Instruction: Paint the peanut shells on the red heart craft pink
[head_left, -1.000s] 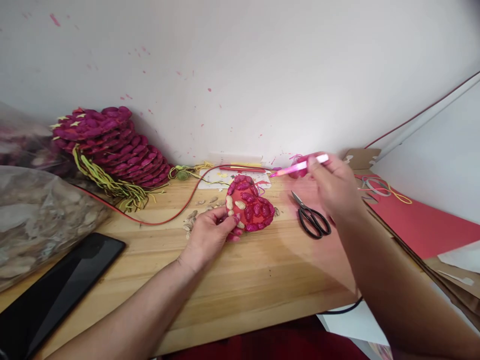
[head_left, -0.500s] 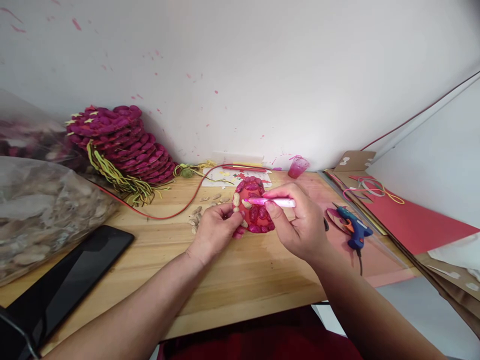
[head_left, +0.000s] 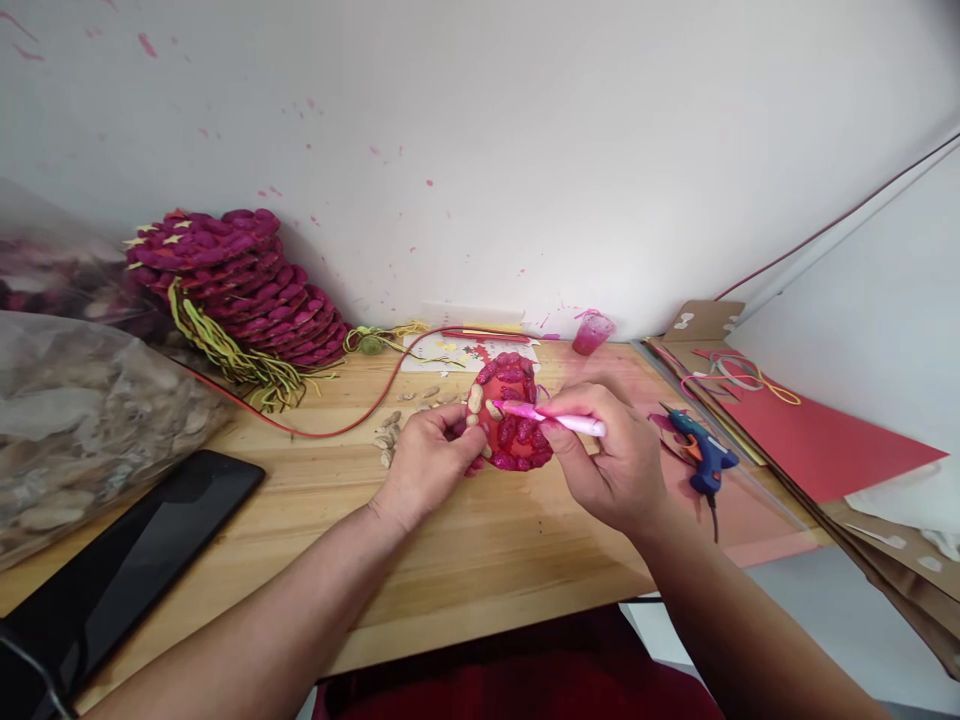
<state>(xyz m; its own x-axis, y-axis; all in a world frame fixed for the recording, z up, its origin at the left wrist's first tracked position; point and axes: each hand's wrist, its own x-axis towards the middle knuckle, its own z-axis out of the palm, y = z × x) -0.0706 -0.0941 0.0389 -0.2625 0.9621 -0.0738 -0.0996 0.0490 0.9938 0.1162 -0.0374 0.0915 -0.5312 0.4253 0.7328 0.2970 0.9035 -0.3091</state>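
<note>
My left hand (head_left: 435, 448) grips the left edge of a red disc (head_left: 491, 432) with peanuts stuck on it, held up over the wooden table. Most of its peanuts are coated in glossy magenta paint; a few at the left, such as a pale peanut (head_left: 475, 398), are bare. In my right hand (head_left: 611, 455) is a white-handled paintbrush (head_left: 577, 424), its pink-stained front end pointing left. The brush tip touches or nearly touches a partly bare peanut (head_left: 493, 409) near the disc's middle. My left fingers hide part of the disc's edge.
Loose peanuts (head_left: 387, 437) lie left of the disc. A pink-stained cup (head_left: 593, 333) stands by the wall. On the right are a blue glue gun (head_left: 705, 460) and red card (head_left: 817, 430). Stacked magenta peanut discs (head_left: 247, 280), a peanut bag (head_left: 90, 430) and a black phone (head_left: 150, 570) are left.
The brush has tilted, its handle end dropping and moving slightly right with my right hand. My left hand keeps its hold on the disc. The whole view has shifted slightly.
</note>
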